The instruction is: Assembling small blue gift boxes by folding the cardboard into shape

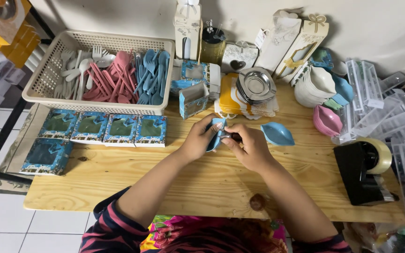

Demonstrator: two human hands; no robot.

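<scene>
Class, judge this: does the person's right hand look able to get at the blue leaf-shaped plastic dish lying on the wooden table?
Probably yes: the blue leaf-shaped plastic dish lies just beside the right hand, with bare wooden table between, though that hand's grip is occupied.

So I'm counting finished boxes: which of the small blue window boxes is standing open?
The blue box standing alone behind the hands, beside the basket, flap up; the other five lie flat and closed at left.

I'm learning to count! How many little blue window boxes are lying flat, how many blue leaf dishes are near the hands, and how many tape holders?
Blue window boxes lying flat: 5
Blue leaf dishes: 2, one loose on the table, one held in the left hand with the right hand on it
Black tape dispenser: 1
Total: 8
</scene>
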